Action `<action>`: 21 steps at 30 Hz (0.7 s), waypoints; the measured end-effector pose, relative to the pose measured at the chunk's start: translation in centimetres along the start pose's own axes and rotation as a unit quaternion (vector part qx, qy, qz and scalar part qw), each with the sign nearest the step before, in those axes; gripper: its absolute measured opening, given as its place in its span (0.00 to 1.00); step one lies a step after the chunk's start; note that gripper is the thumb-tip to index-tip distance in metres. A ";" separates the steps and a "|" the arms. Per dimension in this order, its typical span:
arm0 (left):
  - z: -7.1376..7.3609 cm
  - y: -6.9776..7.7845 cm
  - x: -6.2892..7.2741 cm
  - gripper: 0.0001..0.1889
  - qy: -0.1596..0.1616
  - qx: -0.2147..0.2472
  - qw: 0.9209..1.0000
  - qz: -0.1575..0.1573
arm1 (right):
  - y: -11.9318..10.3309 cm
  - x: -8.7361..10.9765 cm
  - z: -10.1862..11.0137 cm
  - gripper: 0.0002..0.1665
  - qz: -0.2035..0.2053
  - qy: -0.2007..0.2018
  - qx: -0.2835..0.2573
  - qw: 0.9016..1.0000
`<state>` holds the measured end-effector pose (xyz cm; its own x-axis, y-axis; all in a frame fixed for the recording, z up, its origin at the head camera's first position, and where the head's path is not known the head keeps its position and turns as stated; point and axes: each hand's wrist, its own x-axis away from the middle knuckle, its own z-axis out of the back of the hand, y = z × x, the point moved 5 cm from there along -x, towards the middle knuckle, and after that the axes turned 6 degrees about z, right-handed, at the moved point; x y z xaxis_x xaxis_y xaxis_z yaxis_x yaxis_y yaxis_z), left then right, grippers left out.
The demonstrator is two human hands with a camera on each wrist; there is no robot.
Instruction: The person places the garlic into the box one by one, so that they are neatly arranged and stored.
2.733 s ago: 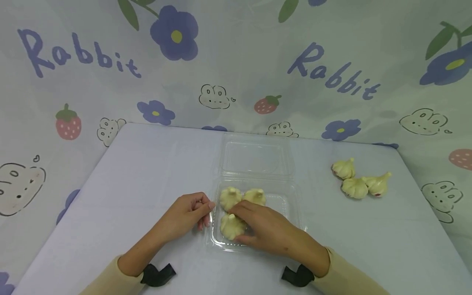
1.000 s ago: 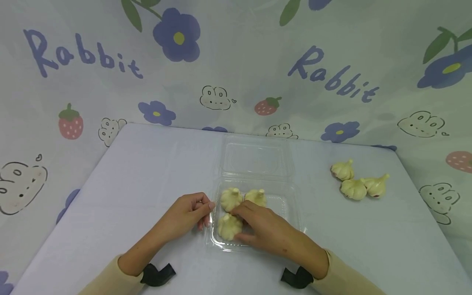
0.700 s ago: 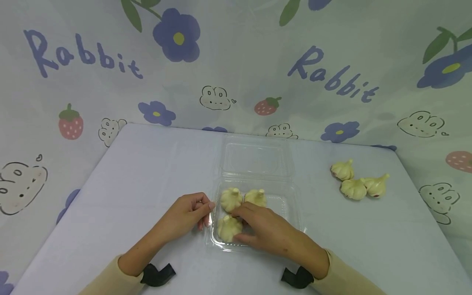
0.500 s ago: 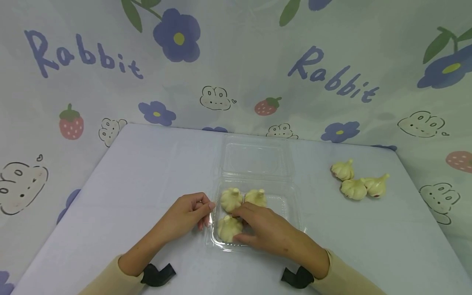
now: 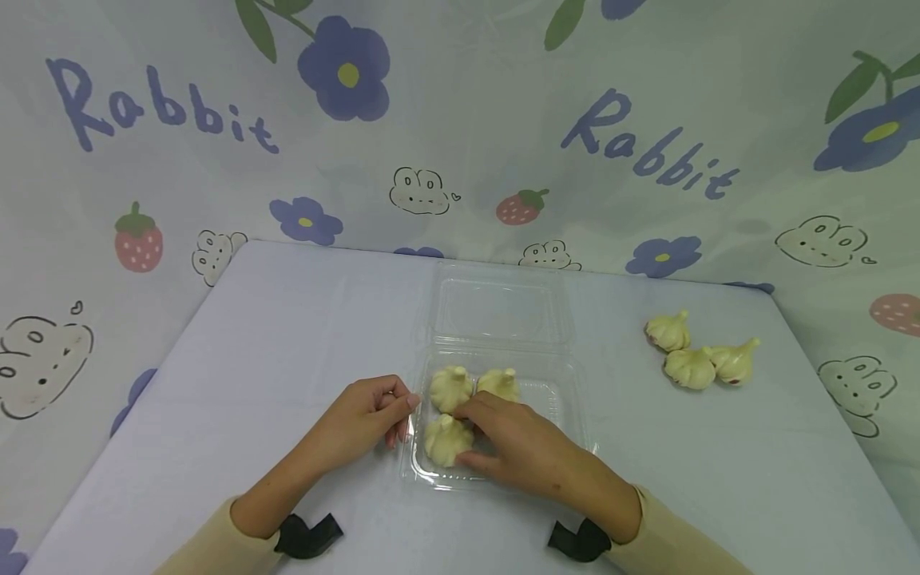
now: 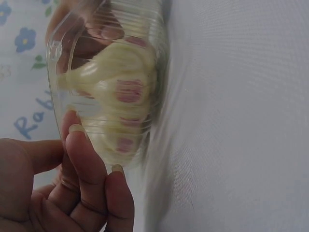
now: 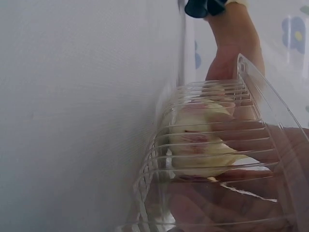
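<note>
A clear plastic clamshell container (image 5: 532, 473) lies with its lid (image 5: 499, 303) folded back. Along the left side of its base sit two bulbs of garlic, a rear one (image 5: 450, 389) and a front one (image 5: 447, 442). Another garlic bulb (image 5: 499, 383) stands beside the rear one. My right hand (image 5: 528, 447) reaches into the base and holds the front bulb between thumb and fingers, partly covering it. At the left wall, my left hand (image 5: 370, 419) pinches the rim with curled fingers. Through the plastic, the left wrist view shows the bulbs' pinkish root ends.
Three more garlic bulbs (image 5: 691, 368) lie grouped at the right rear of the white table (image 5: 719, 463). Behind it hangs a printed curtain (image 5: 460, 120) with flowers and rabbits. A black strap (image 5: 309, 537) shows at each wrist.
The front bulb has shifted slightly left since the earliest frame, then a little toward the rear bulb in the last half second, with the right hand on it. The left hand stays put.
</note>
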<state>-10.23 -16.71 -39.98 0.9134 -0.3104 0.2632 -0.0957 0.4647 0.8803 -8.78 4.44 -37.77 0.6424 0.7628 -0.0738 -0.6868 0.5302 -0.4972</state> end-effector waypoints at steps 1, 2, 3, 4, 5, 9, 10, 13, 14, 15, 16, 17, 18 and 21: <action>0.0 0.0 0.0 0.15 0.000 0.000 1.000 0.000 | 0.0 0.0 0.0 0.28 0.002 0.002 0.000 1.000; 0.0 0.0 0.0 0.15 -0.001 0.000 1.000 0.000 | 0.0 0.0 0.0 0.28 0.003 0.004 0.000 1.000; 0.0 0.0 0.0 0.15 -0.001 0.001 1.000 0.001 | 0.0 0.0 0.0 0.29 0.002 0.005 0.000 1.000; 0.0 0.0 0.0 0.15 -0.001 0.001 1.000 0.001 | -0.1 0.1 0.1 0.29 0.000 0.004 0.002 1.000; 0.0 0.0 0.0 0.15 -0.001 0.001 1.000 0.001 | -0.1 0.1 0.1 0.29 -0.001 0.005 0.003 1.000; 0.0 0.0 0.0 0.15 0.000 -0.002 1.000 0.001 | -0.1 0.3 0.6 0.30 -0.008 0.009 0.001 1.000; 0.0 0.0 0.0 0.15 -0.001 -0.003 1.000 0.001 | -0.2 0.4 0.8 0.30 -0.010 0.010 -0.001 1.000; 0.0 0.1 0.1 0.15 0.000 -0.005 1.000 0.002 | -0.3 0.7 1.5 0.30 -0.011 0.019 -0.015 1.000; 0.0 0.1 0.1 0.15 -0.001 -0.005 1.000 0.002 | -0.4 0.8 1.9 0.30 -0.009 0.022 -0.017 1.000; 0.1 0.1 0.1 0.15 -0.001 -0.005 1.000 0.002 | -0.5 1.0 2.2 0.30 -0.005 0.026 -0.019 0.999; 0.1 0.1 0.1 0.15 0.000 -0.005 1.000 0.003 | -0.5 1.1 2.5 0.30 -0.001 0.030 -0.018 0.999; 0.1 0.1 0.1 0.15 0.000 -0.005 1.000 0.004 | -0.6 1.3 2.8 0.30 0.004 0.034 -0.015 0.999; 0.1 0.1 0.1 0.15 -0.001 -0.005 1.000 0.004 | -0.6 1.4 3.1 0.30 0.008 0.036 -0.011 0.999; 0.1 0.1 0.1 0.15 -0.001 -0.006 1.000 0.006 | -0.7 2.0 4.0 0.30 0.015 0.041 0.011 0.999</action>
<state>-10.15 -16.74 -39.81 0.9118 -0.3055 0.2745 -0.1020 0.4790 0.8719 -8.37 7.06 -34.05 0.6458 0.7467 -0.1592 -0.7134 0.5159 -0.4742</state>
